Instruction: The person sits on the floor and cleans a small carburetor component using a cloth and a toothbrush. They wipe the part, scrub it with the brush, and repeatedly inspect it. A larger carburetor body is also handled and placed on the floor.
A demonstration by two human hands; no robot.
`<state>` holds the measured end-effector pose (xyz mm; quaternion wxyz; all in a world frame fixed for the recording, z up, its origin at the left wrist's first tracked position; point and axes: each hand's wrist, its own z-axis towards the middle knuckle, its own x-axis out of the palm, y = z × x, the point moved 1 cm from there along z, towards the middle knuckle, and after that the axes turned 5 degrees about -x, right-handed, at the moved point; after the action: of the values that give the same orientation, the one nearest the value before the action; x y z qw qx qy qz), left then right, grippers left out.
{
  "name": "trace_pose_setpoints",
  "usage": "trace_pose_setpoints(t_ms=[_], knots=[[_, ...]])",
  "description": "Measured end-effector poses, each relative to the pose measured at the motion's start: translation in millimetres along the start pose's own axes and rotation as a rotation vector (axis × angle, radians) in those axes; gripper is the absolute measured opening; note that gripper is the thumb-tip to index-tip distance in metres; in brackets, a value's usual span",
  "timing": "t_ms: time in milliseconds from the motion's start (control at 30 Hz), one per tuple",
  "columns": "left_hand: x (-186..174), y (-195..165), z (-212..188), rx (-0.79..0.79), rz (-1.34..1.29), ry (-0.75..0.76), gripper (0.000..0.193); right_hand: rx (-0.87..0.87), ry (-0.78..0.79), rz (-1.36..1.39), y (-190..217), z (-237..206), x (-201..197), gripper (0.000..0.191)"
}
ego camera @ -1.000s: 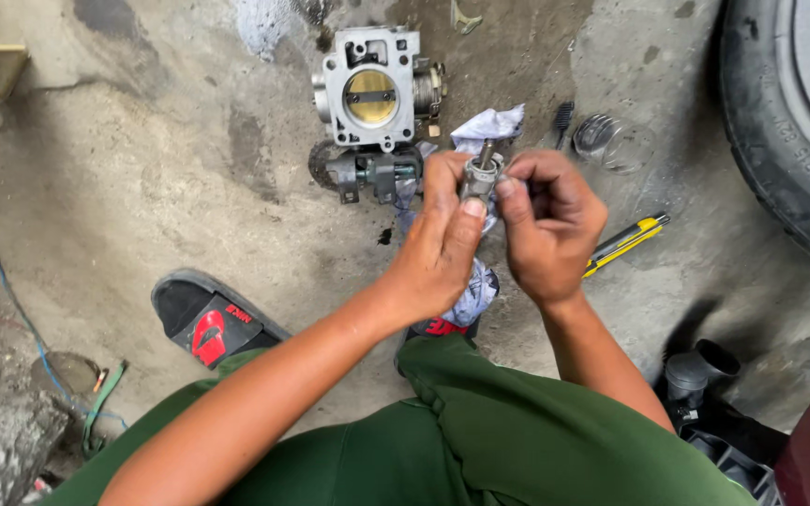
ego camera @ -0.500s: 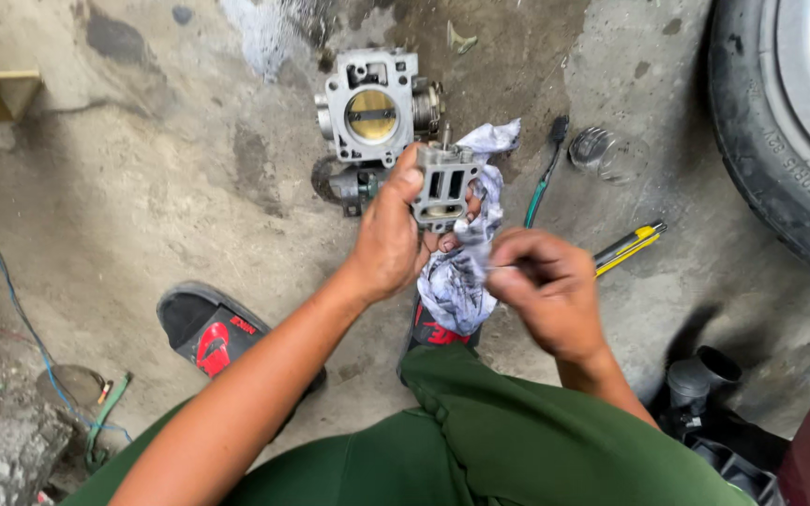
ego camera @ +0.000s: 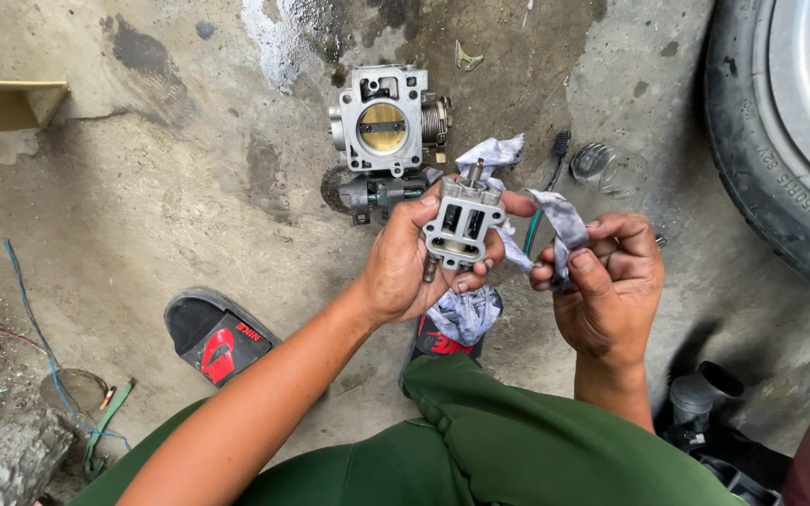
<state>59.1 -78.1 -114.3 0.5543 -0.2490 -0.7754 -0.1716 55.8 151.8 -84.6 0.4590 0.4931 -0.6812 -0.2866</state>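
Grey cast-metal valve body (ego camera: 461,225) with 2 rectangular ports sits in the left hand (ego camera: 414,267), fingers wrapped round its lower edge, thumb up along the left side, ports facing the camera. Right hand (ego camera: 607,281) is curled shut, thumb pinching a strip of stained rag (ego camera: 555,220) draped behind the part. Both are held above the concrete floor (ego camera: 189,187), just below the throttle body (ego camera: 386,122).

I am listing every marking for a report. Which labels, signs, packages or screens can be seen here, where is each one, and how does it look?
Sandal logo: red mark with small lettering on a black sandal, on the floor lower left.
Second sandal mark: red, on a black sandal mostly hidden under the rag below the left hand.
Tyre lettering: raised black characters along the sidewall, right edge.
No packages, signs or screens.
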Motion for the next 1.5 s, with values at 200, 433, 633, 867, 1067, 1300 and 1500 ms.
trace_pose_setpoints(t_ms=[200,433,633,867,1067,1300,1500], knots=[[2.9,12.9,4.1,-0.041,0.064,-0.087,0.054,0.019,-0.064,0.091,-6.5,4.8,-0.4,0.018],[5.2,26.6,6.1,-0.045,0.139,-0.119,0.051,0.038,-0.085,0.166,-14.5,1.9,-13.6,0.019],[-13.0,43.1,8.1,-0.018,0.180,-0.096,0.037,0.028,0.012,0.047,-33.2,-0.8,-16.8,0.017],[-48.2,60.8,-25.5,-0.206,0.331,-0.429,0.041,-0.126,0.325,-0.725,-55.2,-26.6,-18.0,0.013],[-33.2,35.7,-39.7,-0.328,0.500,-0.470,0.046,-0.144,-0.196,-0.916,-80.2,-14.8,-28.1,0.019],[32.8,-36.4,7.1,0.056,0.368,-0.235,0.040,-0.651,0.777,-1.136,-82.8,-57.0,6.6,0.048],[55.4,-43.3,30.9,0.191,0.637,-0.044,0.036,-0.199,0.593,-1.139,-76.2,-60.2,-26.6,0.029]])
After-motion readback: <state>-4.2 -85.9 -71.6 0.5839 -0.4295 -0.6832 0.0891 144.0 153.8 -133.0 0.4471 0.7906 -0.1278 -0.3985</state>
